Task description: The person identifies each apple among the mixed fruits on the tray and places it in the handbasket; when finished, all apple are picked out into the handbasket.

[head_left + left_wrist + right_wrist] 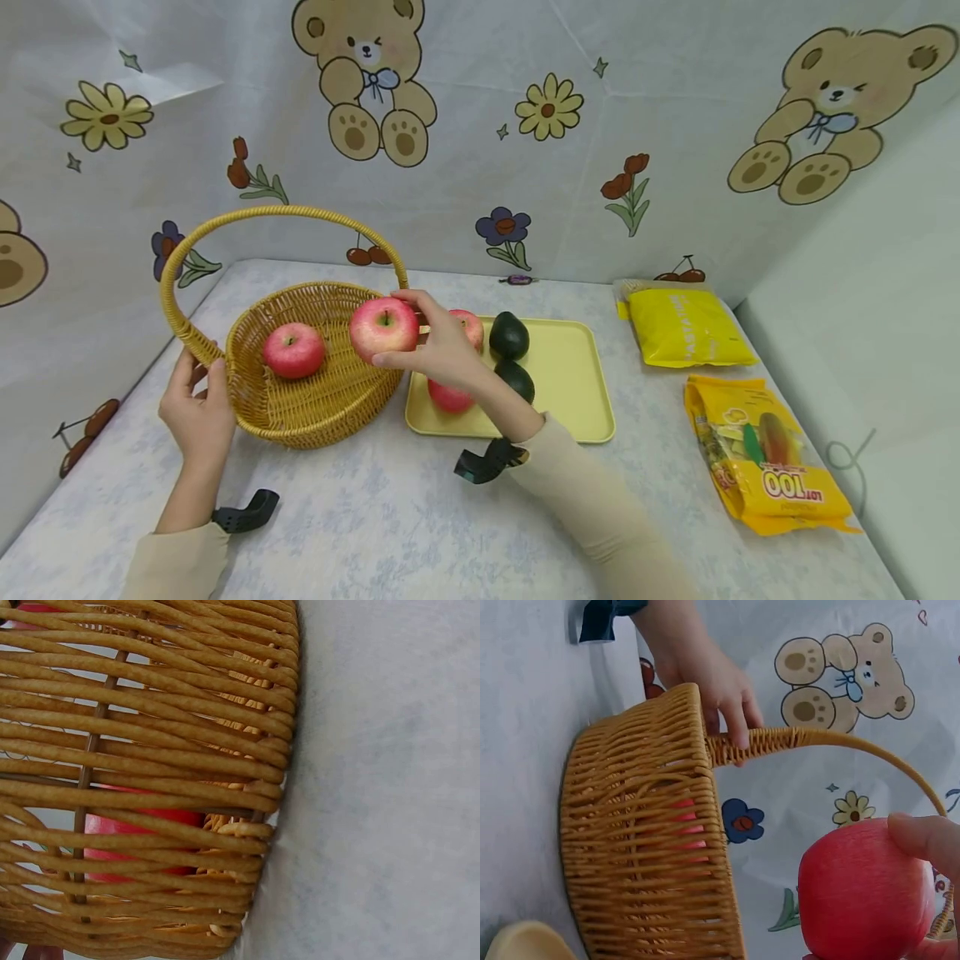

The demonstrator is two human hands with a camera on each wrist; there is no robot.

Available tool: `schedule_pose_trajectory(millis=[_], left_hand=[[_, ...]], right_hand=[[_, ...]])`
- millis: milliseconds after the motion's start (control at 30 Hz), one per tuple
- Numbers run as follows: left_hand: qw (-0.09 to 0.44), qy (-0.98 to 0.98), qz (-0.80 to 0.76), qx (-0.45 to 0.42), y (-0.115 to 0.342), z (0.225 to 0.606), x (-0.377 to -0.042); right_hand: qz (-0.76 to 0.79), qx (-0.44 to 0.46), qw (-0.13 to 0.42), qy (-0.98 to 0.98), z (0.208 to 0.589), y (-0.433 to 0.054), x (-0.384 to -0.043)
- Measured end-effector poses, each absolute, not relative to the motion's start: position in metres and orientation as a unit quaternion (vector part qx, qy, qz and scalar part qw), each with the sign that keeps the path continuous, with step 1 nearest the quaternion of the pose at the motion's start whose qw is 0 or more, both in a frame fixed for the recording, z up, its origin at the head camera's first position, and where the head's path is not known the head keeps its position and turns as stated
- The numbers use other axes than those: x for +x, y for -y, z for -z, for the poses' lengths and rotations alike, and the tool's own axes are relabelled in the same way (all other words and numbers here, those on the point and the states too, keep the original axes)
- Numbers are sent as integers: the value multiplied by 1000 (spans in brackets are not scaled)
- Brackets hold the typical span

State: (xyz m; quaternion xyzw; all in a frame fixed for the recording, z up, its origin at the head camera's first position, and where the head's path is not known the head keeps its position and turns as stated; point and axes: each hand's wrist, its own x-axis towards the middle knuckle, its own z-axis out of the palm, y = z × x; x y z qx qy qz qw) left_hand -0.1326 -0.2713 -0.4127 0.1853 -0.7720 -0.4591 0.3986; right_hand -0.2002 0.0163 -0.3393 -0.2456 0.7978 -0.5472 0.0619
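My right hand [438,346] grips a red apple [384,330] over the right side of a wicker basket [322,417]. In the right wrist view the thumb presses against the side of that apple [862,889]. My left hand [201,404] holds the basket's handle [197,342] at its left base, thumb and fingers around it. Inside the basket lies another red apple [294,350], seen through the weave in the left wrist view. Beside the basket, a yellow tray [570,375] bears red apples [450,397] and dark green avocados [509,337], partly hidden by my right arm.
At the right of the table lie a yellow pasta bag [686,327] and a yellow-orange snack bag [765,454]. A patterned cloth [465,100] with bears and flowers hangs behind the table. The basket's arched handle rises above its bowl.
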Motion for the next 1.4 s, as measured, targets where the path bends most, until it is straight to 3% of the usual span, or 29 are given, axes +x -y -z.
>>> schedule_pose_trajectory(millis=[367,600,1400], left_hand=[[398,774,456,188,271,413,-132],[403,770,459,185,271,414,-133],[410,773,451,177,270,414,-134]], right_hand=[[399,-312,85,-858,360,61,-203],[360,-295,126,-876,370,91,-201],[288,-284,134,-905,383,110,-201]])
